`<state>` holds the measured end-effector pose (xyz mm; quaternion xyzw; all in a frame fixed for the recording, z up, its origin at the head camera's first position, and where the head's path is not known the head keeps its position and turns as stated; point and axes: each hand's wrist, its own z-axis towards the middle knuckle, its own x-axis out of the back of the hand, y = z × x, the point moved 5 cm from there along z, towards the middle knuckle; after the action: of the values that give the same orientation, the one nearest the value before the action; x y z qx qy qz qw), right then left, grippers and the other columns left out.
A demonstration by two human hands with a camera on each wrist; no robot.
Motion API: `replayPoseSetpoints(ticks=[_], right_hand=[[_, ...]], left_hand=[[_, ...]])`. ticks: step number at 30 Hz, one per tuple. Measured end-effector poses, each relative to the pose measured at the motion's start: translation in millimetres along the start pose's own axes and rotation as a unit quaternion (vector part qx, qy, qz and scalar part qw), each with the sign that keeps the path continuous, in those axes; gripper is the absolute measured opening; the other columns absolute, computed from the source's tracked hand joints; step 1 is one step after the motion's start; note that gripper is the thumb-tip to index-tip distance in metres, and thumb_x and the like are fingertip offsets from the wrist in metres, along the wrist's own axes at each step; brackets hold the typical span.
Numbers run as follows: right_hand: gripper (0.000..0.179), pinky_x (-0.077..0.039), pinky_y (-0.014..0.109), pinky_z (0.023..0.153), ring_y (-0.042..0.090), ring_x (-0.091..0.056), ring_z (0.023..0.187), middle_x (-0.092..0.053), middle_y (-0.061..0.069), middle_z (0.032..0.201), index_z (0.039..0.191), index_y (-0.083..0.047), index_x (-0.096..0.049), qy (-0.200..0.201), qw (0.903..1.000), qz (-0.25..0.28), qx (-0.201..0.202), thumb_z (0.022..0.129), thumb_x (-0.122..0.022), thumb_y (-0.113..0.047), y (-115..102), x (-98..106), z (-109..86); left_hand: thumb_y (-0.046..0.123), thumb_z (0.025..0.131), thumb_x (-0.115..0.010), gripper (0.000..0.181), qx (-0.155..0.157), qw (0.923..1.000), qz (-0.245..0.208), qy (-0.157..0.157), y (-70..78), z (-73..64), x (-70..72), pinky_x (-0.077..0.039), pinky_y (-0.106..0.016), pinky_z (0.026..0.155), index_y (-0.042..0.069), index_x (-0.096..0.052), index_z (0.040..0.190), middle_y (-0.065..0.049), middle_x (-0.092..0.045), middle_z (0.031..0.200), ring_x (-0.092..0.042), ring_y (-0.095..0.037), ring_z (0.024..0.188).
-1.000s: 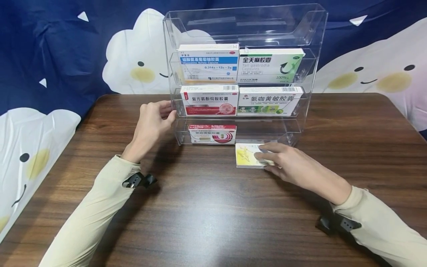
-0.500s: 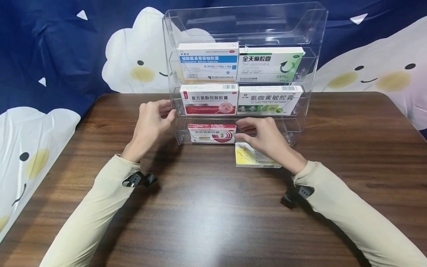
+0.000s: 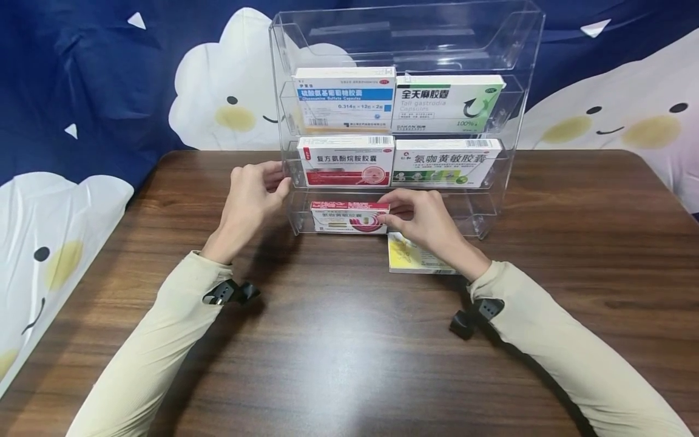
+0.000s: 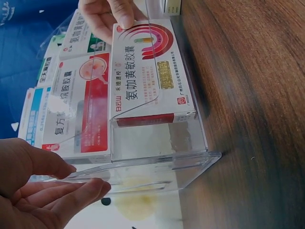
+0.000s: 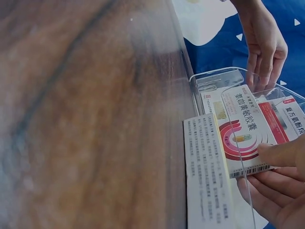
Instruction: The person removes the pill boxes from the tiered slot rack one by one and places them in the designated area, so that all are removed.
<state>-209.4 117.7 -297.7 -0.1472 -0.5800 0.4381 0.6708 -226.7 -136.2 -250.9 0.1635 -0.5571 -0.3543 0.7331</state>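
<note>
Clear acrylic display rack (image 3: pixel 437 45) stands at twelve o'clock from me on the wood-grain table (image 3: pixel 327 364). On its face I see a Glucosamine Sulfate Capsules box (image 3: pixel 345 106) at ten, a Tall gastrodia Capsules box (image 3: pixel 445 109) at two, a 复方氨酚烷胺胶囊 box (image 3: pixel 346 164) at eight and a green-printed 氨咖黄敏胶囊 box (image 3: pixel 445 164) at four. My left hand (image 3: pixel 248 197) pinches the rack's nine-o'clock side between thumb and fingers. My right hand (image 3: pixel 428 221) pinches the three-o'clock end of the red-trimmed 氨咖黄敏胶囊 box (image 3: pixel 346 221), in the lowest tier toward seven. At four o'clock from that, a yellow-and-white box (image 3: pixel 409 258) lies flat on the table, partly hidden by my right hand.
</note>
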Motion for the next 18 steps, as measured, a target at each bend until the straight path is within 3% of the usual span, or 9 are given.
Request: replayPoseSetpoints(ticks=[18], right_hand=[[0.023, -0.057, 0.026, 0.07, 0.022, -0.072, 0.078, -0.073, 0.013, 0.089, 0.1, 0.0, -0.072, 0.056, 0.9979, 0.016, 0.028, 0.079, -0.078, -0.006, -15, 20, -5.5]], left_hand=[[0.0, 0.088, -0.059, 0.029, 0.004, 1.0, -0.006, -0.002, 0.0, -0.4, -0.1, -0.054, -0.041, 0.087, -0.01, -0.065, 0.114, -0.024, -0.068, 0.105, -0.068, -0.031, 0.101]])
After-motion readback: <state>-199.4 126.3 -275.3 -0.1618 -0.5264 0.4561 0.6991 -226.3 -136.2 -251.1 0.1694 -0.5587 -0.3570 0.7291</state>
